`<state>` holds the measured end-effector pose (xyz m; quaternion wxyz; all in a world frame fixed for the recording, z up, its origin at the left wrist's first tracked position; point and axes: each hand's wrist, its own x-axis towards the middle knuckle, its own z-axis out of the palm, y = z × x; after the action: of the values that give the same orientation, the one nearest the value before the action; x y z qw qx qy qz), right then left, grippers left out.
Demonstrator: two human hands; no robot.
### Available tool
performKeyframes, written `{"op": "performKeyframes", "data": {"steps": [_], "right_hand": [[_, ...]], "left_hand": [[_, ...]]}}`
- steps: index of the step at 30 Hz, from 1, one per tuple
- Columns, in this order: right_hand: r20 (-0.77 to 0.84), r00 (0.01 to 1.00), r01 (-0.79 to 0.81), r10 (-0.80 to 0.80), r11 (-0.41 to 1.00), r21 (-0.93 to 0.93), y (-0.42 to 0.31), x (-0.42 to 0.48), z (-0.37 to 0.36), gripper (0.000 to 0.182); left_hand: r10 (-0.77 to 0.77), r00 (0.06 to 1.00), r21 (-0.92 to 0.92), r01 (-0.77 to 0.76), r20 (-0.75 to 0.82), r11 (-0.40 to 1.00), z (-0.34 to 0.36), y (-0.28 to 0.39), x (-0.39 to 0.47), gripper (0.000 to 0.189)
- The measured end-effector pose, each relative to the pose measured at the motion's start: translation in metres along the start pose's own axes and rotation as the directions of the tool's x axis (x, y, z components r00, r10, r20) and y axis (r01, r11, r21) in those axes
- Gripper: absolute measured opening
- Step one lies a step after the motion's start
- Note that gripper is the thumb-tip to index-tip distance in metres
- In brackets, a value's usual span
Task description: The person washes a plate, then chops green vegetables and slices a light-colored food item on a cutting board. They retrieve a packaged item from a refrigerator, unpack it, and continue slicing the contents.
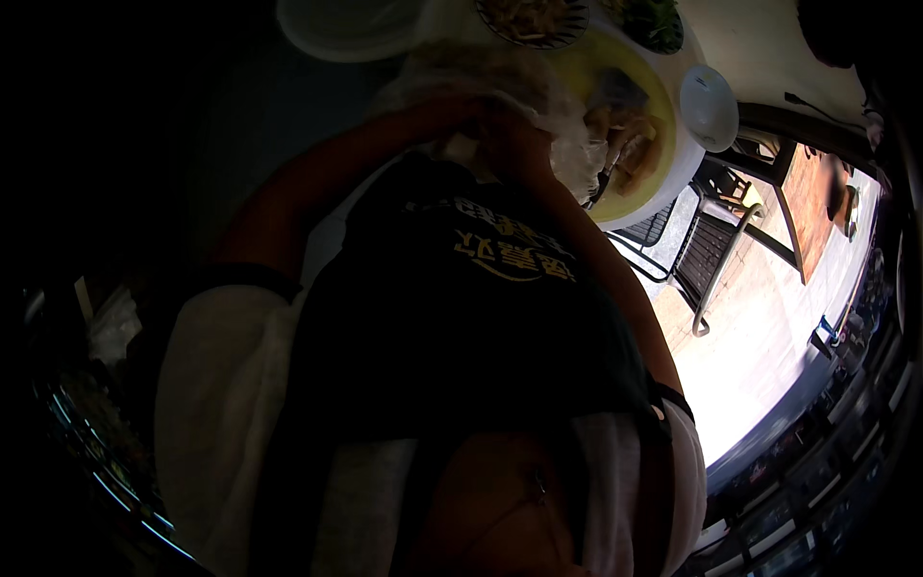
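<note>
Both my hands are together in front of my dark apron (447, 324), in deep shadow. My left hand (465, 115) and my right hand (515, 148) grip a thin translucent plastic bag (573, 141) that bunches up around them. Fingers and bag contents are too dark to make out. Just right of the bag, brownish pieces of food, seemingly meat (634, 155), lie on a round yellow cutting board (660, 94). A dark-handled utensil, perhaps a knife (598, 191), rests at the board's near side, partly covered by the bag.
Beyond the board stand a bowl of shredded food (533, 18) and a bowl of green leaves (652, 25). A white bowl (709, 108) sits at right, a pale basin (346, 32) at upper left. A metal chair (710, 245) and a wooden table (815, 209) are off to the right.
</note>
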<state>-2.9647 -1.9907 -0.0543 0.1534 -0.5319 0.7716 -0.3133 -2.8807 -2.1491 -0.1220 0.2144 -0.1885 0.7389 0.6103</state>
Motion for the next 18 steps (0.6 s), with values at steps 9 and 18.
{"op": "performKeyframes", "data": {"steps": [9, 18], "right_hand": [[0.370, 0.740, -0.535, 0.562, 0.825, -0.184, 0.024, 0.042, 0.082, 0.056], [0.565, 0.641, -0.660, 0.519, 0.748, 0.062, 0.005, 0.059, 0.021, 0.051]], "left_hand": [[0.198, 0.975, 0.509, -0.221, 0.101, 0.832, -0.075, 0.017, -0.006, 0.045], [0.195, 0.979, 0.598, -0.191, 0.059, 0.778, -0.058, -0.004, 0.004, 0.059]]}}
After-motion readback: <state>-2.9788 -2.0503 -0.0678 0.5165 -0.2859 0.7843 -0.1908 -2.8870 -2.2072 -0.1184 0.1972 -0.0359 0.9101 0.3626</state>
